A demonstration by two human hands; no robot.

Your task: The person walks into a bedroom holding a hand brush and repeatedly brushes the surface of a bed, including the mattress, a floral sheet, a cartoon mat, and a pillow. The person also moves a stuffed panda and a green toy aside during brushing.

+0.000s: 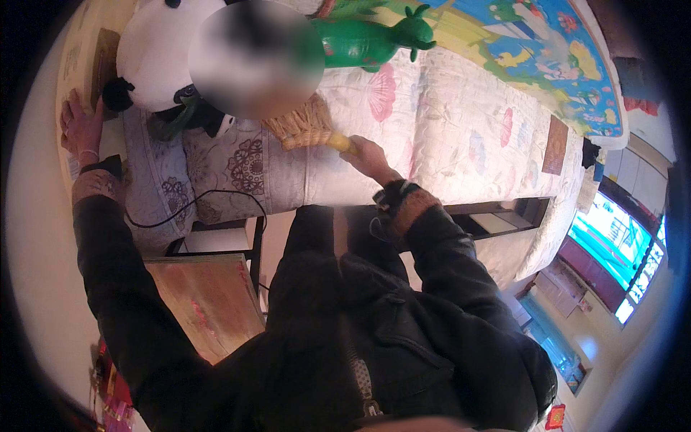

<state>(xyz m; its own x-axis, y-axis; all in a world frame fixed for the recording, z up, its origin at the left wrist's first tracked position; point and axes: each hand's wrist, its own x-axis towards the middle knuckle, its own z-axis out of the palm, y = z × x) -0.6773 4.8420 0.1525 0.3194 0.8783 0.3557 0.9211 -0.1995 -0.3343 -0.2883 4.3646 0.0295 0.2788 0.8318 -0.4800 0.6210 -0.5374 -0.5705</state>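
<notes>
My right hand (370, 157) grips the yellow handle of a straw hand broom (305, 129). Its bristles lie on or just above the patterned bed cover (345, 183); the exact contact cannot be told. My left hand (83, 127) rests with fingers spread on a pale headboard (70, 73) at the left, holding nothing. Between the hands lies a large panda plush toy (154, 59), with a green plush piece (175, 119) against it. A round blur hides part of the panda and the broom's far end. Beyond the broom, a green inflatable animal toy (359, 43) lies on the bed.
A colourful cartoon mat (518, 54) covers the bed's far side. A brown patch (555, 144) lies towards the right. A black cable (232, 191) hangs over the near edge, above a wooden board (205, 302). At far right, a television screen (610, 237) is lit.
</notes>
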